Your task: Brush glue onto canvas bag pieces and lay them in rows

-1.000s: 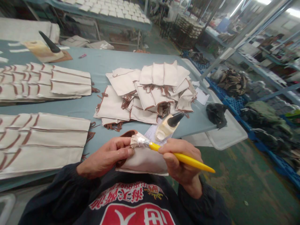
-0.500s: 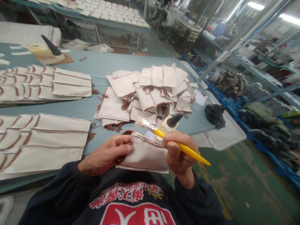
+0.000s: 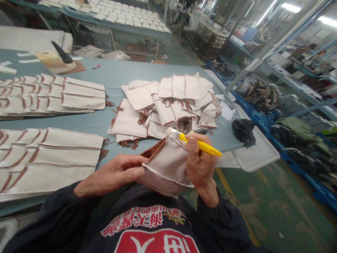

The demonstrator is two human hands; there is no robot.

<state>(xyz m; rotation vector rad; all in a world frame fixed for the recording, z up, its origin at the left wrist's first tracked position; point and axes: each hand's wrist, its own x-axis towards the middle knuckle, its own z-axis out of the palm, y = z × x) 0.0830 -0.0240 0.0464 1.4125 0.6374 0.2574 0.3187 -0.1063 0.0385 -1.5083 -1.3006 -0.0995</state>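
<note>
Before your chest, a brush [image 3: 206,148] at the upper corner of a pouch [image 3: 170,161]

Your left hand [image 3: 110,174] pinches the left corner of the cream pouch between thumb and fingers. Your right hand [image 3: 201,160] is wrapped around the yellow handle of the brush, its thumb lying along the near side; its lower fingers appear to rest against the pouch's right side, though you cannot see their tips. The pale bristles [image 3: 172,133] are at the pouch's upper corner; how firmly they press, you cannot tell. You have the pouch tilted, its brown-lined opening showing at the upper left, in front of your dark top [image 3: 142,202] and by the near edge of the blue-grey table [image 3: 113,75].

Just beyond your hands lies a loose pile of cream cases [image 3: 168,105] with brown ties. To your left are two overlapping rows, a far row [image 3: 83,93] and a near row [image 3: 70,147]. Behind the far row stands a black handle [image 3: 61,52], near a small pink object [image 3: 97,66]. Off to your right, a black bag [image 3: 244,131] sits near a pale tray [image 3: 256,160].
</note>
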